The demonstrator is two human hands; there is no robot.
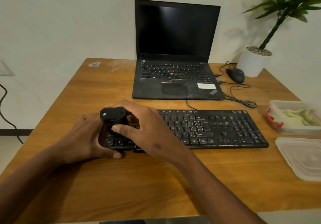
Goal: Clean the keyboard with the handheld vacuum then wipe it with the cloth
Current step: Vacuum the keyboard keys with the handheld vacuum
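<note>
My forearms come in from the near edge of the wooden counter. My left hand sits at the left end of the keyboard, fingers curled round that end, thumb along its front edge. My right hand reaches across from the right and grips the small black handheld vacuum, thumb pressed on its front, fingers wrapped round its far side. The vacuum stands upright over the keys at the keyboard's left end, just above the Ctrl and Alt row; I cannot tell whether its mouth touches the keys.

The black keyboard lies across the middle of the counter, its right half uncovered, its cable running off the back edge towards the laptop.

To the right, near the counter's edge, a clear plastic lid lies flat. Just beyond it stands a clear container with a red clip, and the pale yellow-green cloth is bunched inside it.

Farther back the laptop sits open, its screen dark. Right of it are a black mouse with its loose cable and then a white pot holding a green plant, in the far right corner against the wall.
</note>
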